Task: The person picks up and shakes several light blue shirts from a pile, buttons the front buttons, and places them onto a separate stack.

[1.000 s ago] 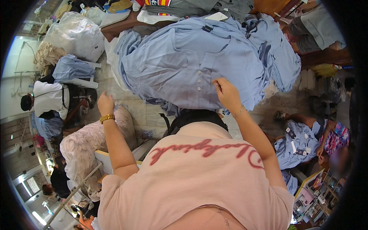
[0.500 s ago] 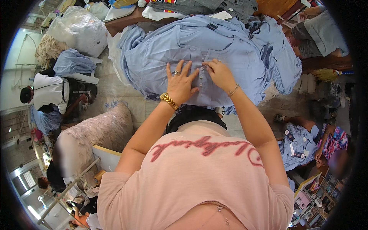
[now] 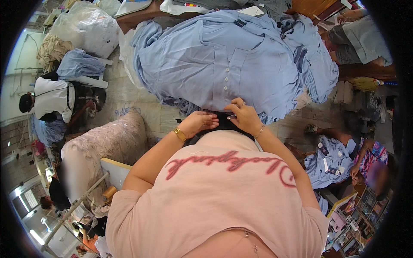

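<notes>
A light blue buttoned garment (image 3: 185, 56) lies spread on top of a pile of similar cloth in front of me, its short row of white buttons (image 3: 226, 78) running toward my waist. Close to my body, by the near hem, my left hand (image 3: 200, 123) has its fingers pressed together and curled; whatever they hold, if anything, cannot be made out. My right hand (image 3: 244, 116) is beside it at the hem, fingers bent and apart from the thumb, with nothing visible between them. A dark label (image 3: 239, 23) shows at the garment's far edge.
Folded grey cloth (image 3: 206, 4) lies beyond the pile. At left are a large clear plastic bag (image 3: 88, 30), a bulging sack (image 3: 116, 135) and a seated person in white (image 3: 53, 96). Another person at right has tagged blue garments (image 3: 329, 161) on the lap.
Both hands have drawn back from the button area to the near hem, close to my waist. My left hand was spread flat on the garment; its fingers are now together and curled.
</notes>
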`<state>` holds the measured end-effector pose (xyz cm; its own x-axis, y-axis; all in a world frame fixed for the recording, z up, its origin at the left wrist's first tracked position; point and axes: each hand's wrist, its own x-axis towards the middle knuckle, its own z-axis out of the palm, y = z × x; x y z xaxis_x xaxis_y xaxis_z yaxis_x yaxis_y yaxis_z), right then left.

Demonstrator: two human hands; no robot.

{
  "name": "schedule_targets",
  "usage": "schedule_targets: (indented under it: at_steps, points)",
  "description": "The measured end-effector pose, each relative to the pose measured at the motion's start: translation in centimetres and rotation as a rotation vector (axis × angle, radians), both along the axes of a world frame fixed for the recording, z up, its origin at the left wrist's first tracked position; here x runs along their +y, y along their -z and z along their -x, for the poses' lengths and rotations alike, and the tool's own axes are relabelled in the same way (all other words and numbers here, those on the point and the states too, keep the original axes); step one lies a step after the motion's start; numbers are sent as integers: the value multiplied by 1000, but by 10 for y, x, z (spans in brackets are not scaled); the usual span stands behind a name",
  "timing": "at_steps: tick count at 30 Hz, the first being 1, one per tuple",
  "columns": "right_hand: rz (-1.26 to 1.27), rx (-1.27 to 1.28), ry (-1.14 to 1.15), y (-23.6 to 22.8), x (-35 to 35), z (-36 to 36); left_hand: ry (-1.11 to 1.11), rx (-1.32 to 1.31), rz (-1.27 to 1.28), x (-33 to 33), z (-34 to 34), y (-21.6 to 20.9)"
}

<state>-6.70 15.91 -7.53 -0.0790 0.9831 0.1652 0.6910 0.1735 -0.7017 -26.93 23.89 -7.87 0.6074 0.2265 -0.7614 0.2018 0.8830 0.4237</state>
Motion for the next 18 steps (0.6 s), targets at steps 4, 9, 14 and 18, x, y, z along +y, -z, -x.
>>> schedule_targets:
  at_steps: [4, 9, 14, 18]
  points:
    - [-162, -89, 26, 16, 6, -2, -196, -112, 154, 2, -13, 3]
    - [-218, -81, 38, -3, -6, -3, -341, -94, 171, -3, -36, -7]
    - [-221, -92, 91, -15, -12, 4, -276, -43, 60, -3, -39, -11]
    - [-186, -79, 23, -12, -15, 1, -223, -89, 31, 2, -34, -6]
